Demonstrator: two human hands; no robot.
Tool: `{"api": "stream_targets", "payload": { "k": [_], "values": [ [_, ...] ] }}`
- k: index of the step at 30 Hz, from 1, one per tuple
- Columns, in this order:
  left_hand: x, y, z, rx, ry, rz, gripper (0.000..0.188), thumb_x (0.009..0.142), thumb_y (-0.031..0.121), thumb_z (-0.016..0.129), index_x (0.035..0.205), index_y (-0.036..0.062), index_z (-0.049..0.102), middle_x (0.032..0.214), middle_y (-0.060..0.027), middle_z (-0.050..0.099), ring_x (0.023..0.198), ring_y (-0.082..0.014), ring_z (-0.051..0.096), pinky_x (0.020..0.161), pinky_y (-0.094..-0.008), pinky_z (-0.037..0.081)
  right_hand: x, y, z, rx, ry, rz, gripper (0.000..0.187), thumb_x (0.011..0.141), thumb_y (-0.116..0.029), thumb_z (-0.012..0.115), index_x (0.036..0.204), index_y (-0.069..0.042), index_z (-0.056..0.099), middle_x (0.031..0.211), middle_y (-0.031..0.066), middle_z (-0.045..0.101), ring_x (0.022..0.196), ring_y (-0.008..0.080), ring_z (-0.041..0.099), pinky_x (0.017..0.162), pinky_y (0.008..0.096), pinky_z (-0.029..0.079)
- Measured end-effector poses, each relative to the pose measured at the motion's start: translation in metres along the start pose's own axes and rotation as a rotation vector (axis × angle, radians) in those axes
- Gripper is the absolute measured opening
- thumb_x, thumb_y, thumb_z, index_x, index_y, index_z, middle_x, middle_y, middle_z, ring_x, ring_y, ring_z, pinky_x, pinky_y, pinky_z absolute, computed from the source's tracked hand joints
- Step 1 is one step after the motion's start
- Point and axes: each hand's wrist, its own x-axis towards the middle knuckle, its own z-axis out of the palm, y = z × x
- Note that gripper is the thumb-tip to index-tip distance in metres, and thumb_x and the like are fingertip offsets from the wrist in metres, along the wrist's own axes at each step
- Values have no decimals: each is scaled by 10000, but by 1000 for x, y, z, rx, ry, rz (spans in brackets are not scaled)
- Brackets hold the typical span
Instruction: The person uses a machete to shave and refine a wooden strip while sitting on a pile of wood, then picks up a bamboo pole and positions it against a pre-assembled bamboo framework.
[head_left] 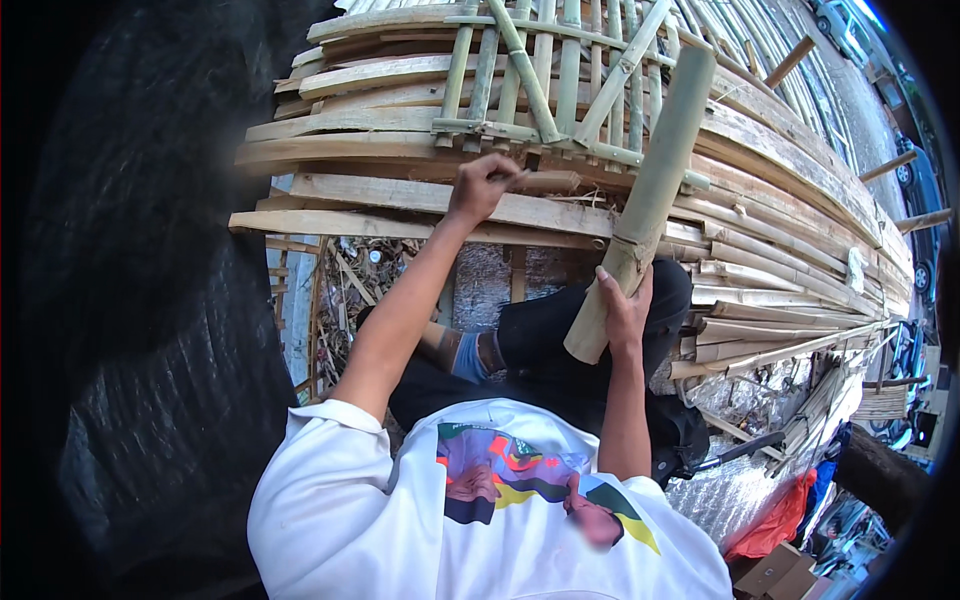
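bamboo tube: thick, pale green (660, 160); centre right of the frame, held in the right hand (627, 308).
tube to right hand: lower part lies in the palm, below the ringed node; most of its length runs above the hand, a short stub below.
tube axis: slanted, lower end near the frame's centre, upper end toward the upper right.
right hand: wrapped about the tube, thumb along its left side.
left hand (484, 187): upper centre, left of the tube and apart from it; fingers curled inward; cannot tell whether they close on anything.
brown wood piece (552, 181): just right of the left hand's fingertips; cannot tell whether the two touch.
pale planks (380, 188): side by side across the upper half, beneath the left hand.
bamboo lattice (568, 75): upper centre, upon the planks; uprights, crosspieces, two slanted struts.
hidden: right-hand fingers behind the tube; part of the lattice's right side, covered by the tube.
hard to make out: dark sheet (170, 300) at the left, lost in shadow; small litter under the planks.
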Motion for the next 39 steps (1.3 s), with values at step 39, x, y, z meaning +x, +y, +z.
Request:
{"api": "stream_targets", "payload": {
  "k": [39],
  "values": [
    [-49, -33, -32, 516, -118, 103, 255, 804, 160, 686, 1050, 113, 731, 1082, -104, 705, 1016, -321, 639, 908, -419, 508, -75, 12, 39, -308, -439, 52, 779, 710, -235, 820, 1360, -10, 454, 1058, 249, 690, 1019, 345, 696, 881, 399, 537]
  ]
}}
